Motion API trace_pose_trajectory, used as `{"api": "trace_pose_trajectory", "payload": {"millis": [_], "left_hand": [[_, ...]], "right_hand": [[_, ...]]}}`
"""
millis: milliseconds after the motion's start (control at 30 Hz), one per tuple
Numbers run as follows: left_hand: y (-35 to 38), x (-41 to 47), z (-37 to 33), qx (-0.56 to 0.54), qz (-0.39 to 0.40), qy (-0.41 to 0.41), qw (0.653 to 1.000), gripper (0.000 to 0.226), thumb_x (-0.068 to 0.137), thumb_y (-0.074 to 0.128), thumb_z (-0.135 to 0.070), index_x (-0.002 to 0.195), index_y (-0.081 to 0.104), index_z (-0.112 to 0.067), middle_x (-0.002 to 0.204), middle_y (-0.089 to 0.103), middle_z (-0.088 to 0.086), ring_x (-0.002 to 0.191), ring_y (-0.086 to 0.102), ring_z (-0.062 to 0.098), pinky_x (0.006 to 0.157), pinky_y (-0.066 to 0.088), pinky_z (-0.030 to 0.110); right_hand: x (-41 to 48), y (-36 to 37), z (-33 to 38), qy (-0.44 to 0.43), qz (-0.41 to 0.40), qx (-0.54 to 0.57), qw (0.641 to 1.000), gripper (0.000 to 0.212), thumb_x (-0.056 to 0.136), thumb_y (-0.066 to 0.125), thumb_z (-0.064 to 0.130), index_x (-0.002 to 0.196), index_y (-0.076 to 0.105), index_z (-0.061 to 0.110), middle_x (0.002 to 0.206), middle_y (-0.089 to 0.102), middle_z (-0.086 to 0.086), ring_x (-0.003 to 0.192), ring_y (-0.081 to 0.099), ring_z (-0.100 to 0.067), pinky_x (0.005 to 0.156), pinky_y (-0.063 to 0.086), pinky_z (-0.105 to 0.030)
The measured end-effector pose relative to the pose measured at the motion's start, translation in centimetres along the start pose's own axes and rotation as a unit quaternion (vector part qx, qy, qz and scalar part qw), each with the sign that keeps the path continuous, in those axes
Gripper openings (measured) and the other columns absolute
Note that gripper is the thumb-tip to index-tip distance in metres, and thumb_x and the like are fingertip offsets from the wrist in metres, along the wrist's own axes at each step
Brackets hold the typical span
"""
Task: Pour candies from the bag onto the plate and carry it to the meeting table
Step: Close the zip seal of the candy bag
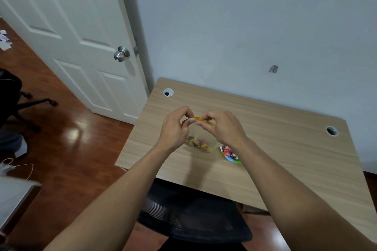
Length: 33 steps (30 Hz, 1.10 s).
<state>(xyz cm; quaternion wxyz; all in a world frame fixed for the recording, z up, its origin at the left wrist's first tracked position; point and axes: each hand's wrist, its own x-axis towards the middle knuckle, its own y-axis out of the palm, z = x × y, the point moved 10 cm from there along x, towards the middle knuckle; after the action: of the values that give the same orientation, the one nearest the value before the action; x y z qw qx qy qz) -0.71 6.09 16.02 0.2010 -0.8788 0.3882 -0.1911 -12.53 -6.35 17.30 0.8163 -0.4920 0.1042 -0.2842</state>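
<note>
Pale wall (244,16) runs behind everything, w/ a white panelled door (67,32) at the left and reddish wood floor (67,138) below it. Light wood-grain desk (285,149) sits against the wall, one round cable hole near each back corner. Black mesh chair (193,220) is tucked at the desk's near edge, right under the person's arms. A second dark chair base (30,102) stands off on the floor by the door, well apart from the desk.

Both bare forearms reach fwd over the desk. Left hand (175,128) and right hand (222,128) meet close together, fingers curled, each pinching the yellow top strip of a clear bag (201,138) — thumbs & fingertips closed on it from either side. Bag hangs down from that strip above the desk, approx. upright, somewhat blurred; candies (197,144) sit bunched in its bottom, mixed yellow, red & dark.

Just right of the bag, partly hidden by the right wrist, is the plate (234,161), white w/ a green and blue rim, resting on the desk. A few red-wrapped pieces (228,151) lie on it.
</note>
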Motion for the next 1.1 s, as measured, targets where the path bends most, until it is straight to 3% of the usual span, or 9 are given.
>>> {"api": "trace_pose_trajectory", "payload": {"millis": [267,467,867,1100], "left_hand": [[0.2,0.4,0.5,-0.021,0.001,-0.025,0.999,0.011,0.096,0.074,-0.010,0.089,0.067,-0.015,0.096,0.079,0.002,0.101,0.072,0.020,0.094,0.052,0.033],[-0.1,0.2,0.4,-0.036,-0.004,-0.035,0.999,0.019,0.096,0.070,-0.002,0.084,0.060,-0.012,0.078,0.065,0.007,0.079,0.059,0.024,0.070,0.044,0.028],[-1.3,0.1,0.8,-0.033,-0.024,-0.044,0.998,0.019,0.099,0.067,-0.003,0.084,0.060,-0.013,0.072,0.058,-0.005,0.069,0.049,0.007,0.064,0.039,0.023],[-1.7,0.1,1.1,-0.029,-0.023,-0.054,0.998,0.017,0.101,0.066,-0.005,0.087,0.061,-0.013,0.074,0.064,-0.003,0.071,0.056,0.013,0.066,0.043,0.026]], "right_hand": [[0.0,0.1,-1.5,0.015,0.022,0.025,0.999,0.026,0.091,0.074,0.058,0.103,0.082,0.036,0.100,0.083,0.019,0.099,0.075,-0.011,0.088,0.056,-0.040],[-0.6,0.2,-3.0,0.027,0.033,0.020,0.999,0.021,0.092,0.076,0.054,0.102,0.082,0.037,0.101,0.083,0.020,0.098,0.074,-0.012,0.088,0.055,-0.040],[-1.9,0.4,-5.8,0.049,0.049,0.004,0.998,0.025,0.094,0.075,0.056,0.104,0.082,0.034,0.107,0.083,0.018,0.105,0.074,-0.011,0.091,0.055,-0.042],[-2.6,0.4,-6.8,0.054,0.052,-0.006,0.997,0.025,0.094,0.073,0.057,0.102,0.081,0.035,0.104,0.082,0.017,0.100,0.074,-0.016,0.088,0.055,-0.042]]}}
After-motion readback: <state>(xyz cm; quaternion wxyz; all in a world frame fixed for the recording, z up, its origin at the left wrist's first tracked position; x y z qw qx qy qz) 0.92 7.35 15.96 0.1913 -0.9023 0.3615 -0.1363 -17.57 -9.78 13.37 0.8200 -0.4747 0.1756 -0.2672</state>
